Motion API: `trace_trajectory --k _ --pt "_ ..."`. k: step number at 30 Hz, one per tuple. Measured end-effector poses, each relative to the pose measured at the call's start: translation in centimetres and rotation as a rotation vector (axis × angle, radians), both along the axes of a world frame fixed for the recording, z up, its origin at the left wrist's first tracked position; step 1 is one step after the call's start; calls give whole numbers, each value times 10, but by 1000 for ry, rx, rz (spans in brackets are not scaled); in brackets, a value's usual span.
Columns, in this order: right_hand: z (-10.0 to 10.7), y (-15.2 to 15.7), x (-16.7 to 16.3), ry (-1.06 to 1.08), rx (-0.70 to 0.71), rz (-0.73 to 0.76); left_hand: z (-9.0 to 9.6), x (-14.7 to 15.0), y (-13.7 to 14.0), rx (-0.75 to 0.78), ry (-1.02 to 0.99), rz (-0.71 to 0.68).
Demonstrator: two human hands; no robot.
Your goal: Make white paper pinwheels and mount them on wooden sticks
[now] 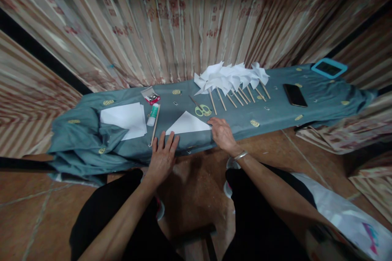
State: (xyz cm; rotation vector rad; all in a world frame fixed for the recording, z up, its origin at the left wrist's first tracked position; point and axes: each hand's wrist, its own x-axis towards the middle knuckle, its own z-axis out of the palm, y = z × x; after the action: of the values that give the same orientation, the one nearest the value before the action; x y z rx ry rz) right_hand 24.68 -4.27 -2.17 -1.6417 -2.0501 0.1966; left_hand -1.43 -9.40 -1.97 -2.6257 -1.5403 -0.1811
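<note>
Patterned curtains (190, 28) hang behind the cloth-covered surface (266, 116) in the head view. Triangular white paper (187, 124) lies near the front edge, between the left hand (163, 157) and the right hand (223, 134). Left: fingers spread, tips at the near-left corner. Right: fingers bent at the opposite corner; whether they pinch or only press cannot be determined. Possible faults: unequal pressure from the hands could skew or crease the paper. Slack cloth (73, 138) could ruck and shift it. Sideways left-hand movement could roll the wooden stick (155, 124), just beside it, off the edge. Forward sliding could drive the paper against the scissors (202, 110).
</note>
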Motion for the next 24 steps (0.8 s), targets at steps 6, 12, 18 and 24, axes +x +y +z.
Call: trace_trajectory --k 6,12,18,24 --pt "1 7 7 23 1 5 -4 0 0 17 -25 2" --pt "6 8 -1 54 38 -7 -7 0 -1 14 -53 6" --pt "11 11 -15 69 -20 3 -6 1 -1 4 -52 11" --pt "14 15 -16 382 -115 -20 -4 1 -1 -4 -49 13"
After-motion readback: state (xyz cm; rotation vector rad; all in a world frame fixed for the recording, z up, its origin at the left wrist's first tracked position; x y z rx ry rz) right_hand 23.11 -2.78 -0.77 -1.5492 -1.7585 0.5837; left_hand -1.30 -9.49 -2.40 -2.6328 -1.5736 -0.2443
